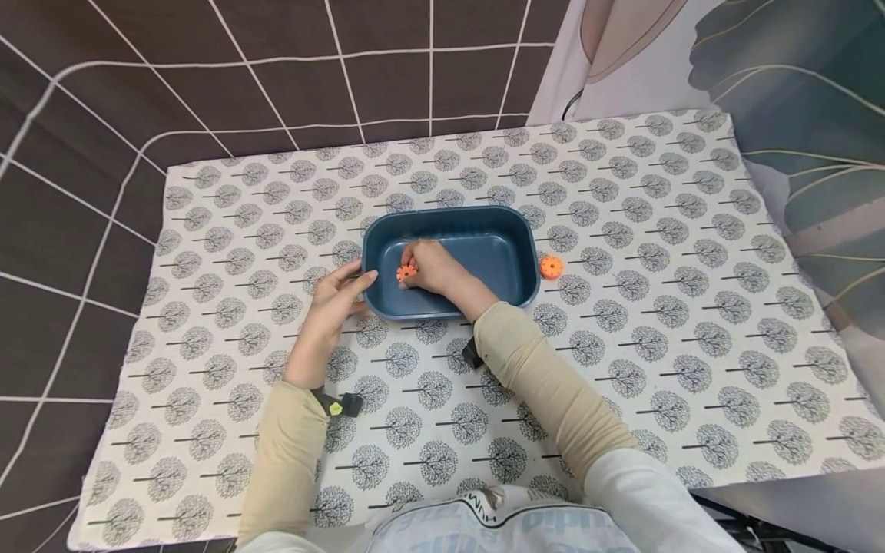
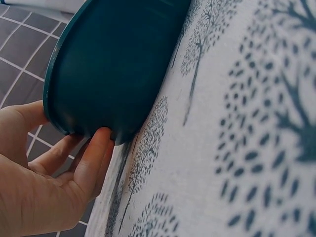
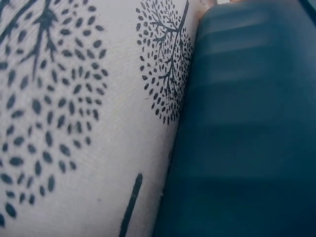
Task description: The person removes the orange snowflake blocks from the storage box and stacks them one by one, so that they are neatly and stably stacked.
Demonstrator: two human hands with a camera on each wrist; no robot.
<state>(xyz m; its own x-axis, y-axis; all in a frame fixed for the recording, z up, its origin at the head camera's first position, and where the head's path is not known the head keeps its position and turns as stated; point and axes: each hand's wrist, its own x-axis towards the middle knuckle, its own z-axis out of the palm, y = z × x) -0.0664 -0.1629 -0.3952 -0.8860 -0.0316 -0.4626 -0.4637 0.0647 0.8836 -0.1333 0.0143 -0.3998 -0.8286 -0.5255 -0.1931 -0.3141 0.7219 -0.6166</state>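
A dark blue rectangular plastic basin (image 1: 491, 265) stands on the patterned cloth. My left hand (image 1: 333, 306) grips its left end, thumb over the rim and the other fingers against the outer wall, as the left wrist view shows with the hand (image 2: 54, 182) at the basin (image 2: 113, 59). Inside the basin, near its left end, my right hand (image 1: 437, 267) pinches a small orange flower-shaped piece (image 1: 406, 273) between thumb and fingers. In the right wrist view the basin's outer wall (image 3: 247, 128) hides most of that hand.
A second orange flower-shaped piece (image 1: 551, 267) lies on the cloth just outside the basin's right end. The tree-print tablecloth (image 1: 664, 330) covers the table. Dark curtain with white grid lines (image 1: 290, 84) hangs behind and along the left side.
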